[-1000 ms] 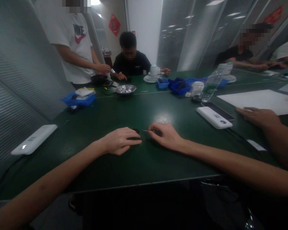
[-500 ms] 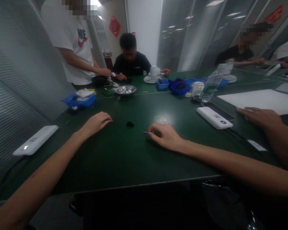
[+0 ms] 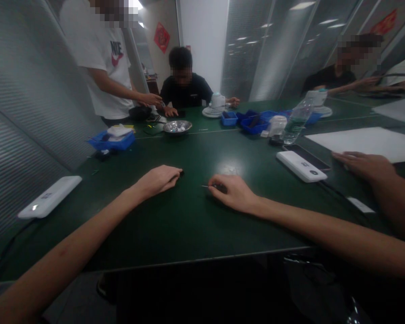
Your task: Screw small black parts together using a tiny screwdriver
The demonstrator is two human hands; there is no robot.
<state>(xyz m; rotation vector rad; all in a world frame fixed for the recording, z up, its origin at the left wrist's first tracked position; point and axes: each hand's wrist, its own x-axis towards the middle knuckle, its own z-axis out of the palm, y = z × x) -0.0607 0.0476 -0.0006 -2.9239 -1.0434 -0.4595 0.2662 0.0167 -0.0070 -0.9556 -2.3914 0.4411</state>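
My left hand (image 3: pixel 162 178) is at the middle of the green table, its thumb and fingers closed at a small black object (image 3: pixel 182 173). Most of that object is hidden behind the fingertips, and its kind cannot be made out. To the right, my right hand (image 3: pixel 234 191) rests on the tabletop with the fingers curled around a small screwdriver (image 3: pixel 218 186). Its thin metal shaft points left, toward my left hand, and the dark handle is partly covered by the fingers. A short gap separates the two hands.
White power banks lie at left (image 3: pixel 50 198) and right (image 3: pixel 301 166), cables attached. Beyond are a metal bowl (image 3: pixel 177 127), a blue tray (image 3: pixel 112 141) and a plastic bottle (image 3: pixel 299 119). A neighbour's hand (image 3: pixel 364 166) rests at right; other people are around the table.
My left hand has moved right and closed its fingers at the small black object, which lay uncovered before. My right hand with the screwdriver has stayed in place.
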